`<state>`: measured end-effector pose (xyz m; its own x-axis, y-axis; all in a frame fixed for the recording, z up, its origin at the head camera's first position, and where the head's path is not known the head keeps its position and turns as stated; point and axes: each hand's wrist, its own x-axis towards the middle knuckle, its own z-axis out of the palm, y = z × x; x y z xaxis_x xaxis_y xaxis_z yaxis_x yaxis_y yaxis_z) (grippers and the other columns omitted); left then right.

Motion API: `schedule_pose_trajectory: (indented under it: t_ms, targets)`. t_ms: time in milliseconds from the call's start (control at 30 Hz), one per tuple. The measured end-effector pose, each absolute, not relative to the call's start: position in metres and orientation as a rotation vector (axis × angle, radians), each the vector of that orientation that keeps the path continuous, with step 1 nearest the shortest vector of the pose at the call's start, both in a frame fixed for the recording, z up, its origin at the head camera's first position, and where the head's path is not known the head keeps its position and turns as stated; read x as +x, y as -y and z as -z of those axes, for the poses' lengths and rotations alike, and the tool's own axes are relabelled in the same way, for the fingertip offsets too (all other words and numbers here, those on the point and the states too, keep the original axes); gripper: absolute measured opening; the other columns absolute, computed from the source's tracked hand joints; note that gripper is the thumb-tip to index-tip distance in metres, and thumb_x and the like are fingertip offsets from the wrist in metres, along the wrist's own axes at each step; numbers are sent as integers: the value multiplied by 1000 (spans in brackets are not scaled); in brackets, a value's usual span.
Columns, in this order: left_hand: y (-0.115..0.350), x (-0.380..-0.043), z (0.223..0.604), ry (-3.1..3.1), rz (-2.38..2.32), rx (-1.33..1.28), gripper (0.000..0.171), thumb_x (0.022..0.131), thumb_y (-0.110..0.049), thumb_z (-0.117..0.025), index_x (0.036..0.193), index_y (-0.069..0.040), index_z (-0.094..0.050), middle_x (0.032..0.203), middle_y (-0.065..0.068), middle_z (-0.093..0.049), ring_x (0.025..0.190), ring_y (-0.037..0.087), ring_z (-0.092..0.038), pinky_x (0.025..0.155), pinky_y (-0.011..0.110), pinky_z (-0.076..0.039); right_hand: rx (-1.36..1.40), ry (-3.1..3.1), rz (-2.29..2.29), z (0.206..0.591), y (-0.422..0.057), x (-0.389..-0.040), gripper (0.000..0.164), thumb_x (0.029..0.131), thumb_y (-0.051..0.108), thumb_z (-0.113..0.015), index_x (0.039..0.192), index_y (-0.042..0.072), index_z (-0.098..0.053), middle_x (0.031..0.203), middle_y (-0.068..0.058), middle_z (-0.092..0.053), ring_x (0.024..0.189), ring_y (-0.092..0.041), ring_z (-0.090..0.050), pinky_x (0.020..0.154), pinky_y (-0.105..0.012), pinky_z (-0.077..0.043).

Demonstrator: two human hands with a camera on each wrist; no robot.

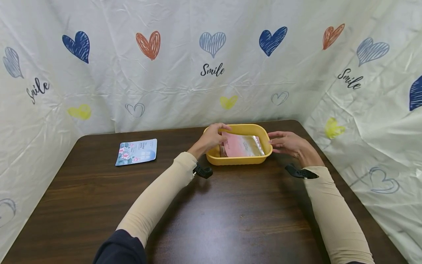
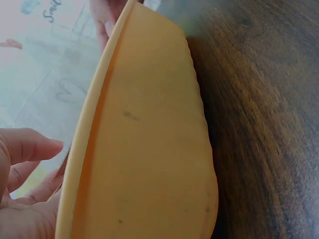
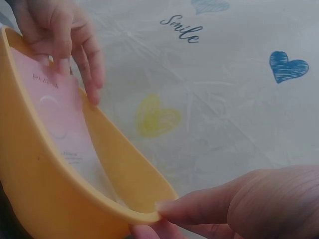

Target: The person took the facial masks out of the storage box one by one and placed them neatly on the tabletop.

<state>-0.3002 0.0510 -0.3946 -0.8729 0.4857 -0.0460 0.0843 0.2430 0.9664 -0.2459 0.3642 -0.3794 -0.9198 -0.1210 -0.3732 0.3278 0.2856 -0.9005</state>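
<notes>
Sleeves run off-frame; right fingers pinch the yellow basket edge; whether left fingers grip the packet, we can't tell.

The tub is yellow, the pouch pink and gold, the sachet pale blue with pink flowers, the counter dark brown, wood-grained.
</notes>
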Motion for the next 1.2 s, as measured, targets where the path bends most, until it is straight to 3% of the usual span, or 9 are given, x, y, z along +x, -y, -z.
schedule_pose_trajectory:
  t_ms: [233,533,733,833,967,1067,1200]
  targets:
    - [-54,-299,394,-2165,-1706,469,47,93,8,-63,138,-3,-56,137,14,-55,84,22,-64,80,38,-61,180,-2198,1657,380,-365,-247,59,102,8,-60,154,-2,-33,110,4,-64,93,-9,-64,89,-28,-58]
    - [-63,-292,389,-2073,-1764,382,63,94,5,-63,152,-4,-38,137,19,-51,89,26,-66,76,36,-62,161,-2186,1671,380,-366,-247,64,101,9,-62,155,-4,-30,107,4,-65,91,-7,-64,82,-24,-58]
    - [-67,-289,391,-2088,-1752,340,58,94,3,-66,147,-5,-45,144,19,-52,87,24,-66,73,36,-62,174,-2191,1669,383,-367,-247,63,101,9,-62,154,-3,-31,108,3,-64,90,-8,-64,81,-24,-58]
    - [-68,-288,391,-2074,-1762,326,53,93,3,-66,143,-4,-48,136,18,-58,86,23,-67,70,38,-63,179,-2189,1668,384,-367,-247,61,102,9,-61,154,-3,-31,108,4,-65,90,-8,-65,81,-24,-58]
    - [-69,-288,391,-2073,-1763,327,34,93,2,-66,126,-1,-59,111,15,-67,81,22,-67,65,40,-63,173,-2178,1688,384,-367,-247,62,101,8,-61,154,-4,-31,105,5,-66,88,-7,-65,79,-23,-58]
    - [-69,-287,391,-2092,-1741,337,19,93,0,-67,112,-1,-63,98,12,-67,78,20,-67,63,39,-63,169,-2168,1698,383,-367,-248,63,101,8,-62,154,-4,-30,105,5,-66,88,-7,-65,78,-23,-58]
    - [-69,-288,391,-2107,-1733,345,13,93,0,-66,106,-1,-64,92,11,-65,74,19,-67,60,39,-62,186,-2154,1702,382,-366,-248,64,101,7,-61,155,-3,-29,106,5,-65,89,-8,-65,79,-23,-58]
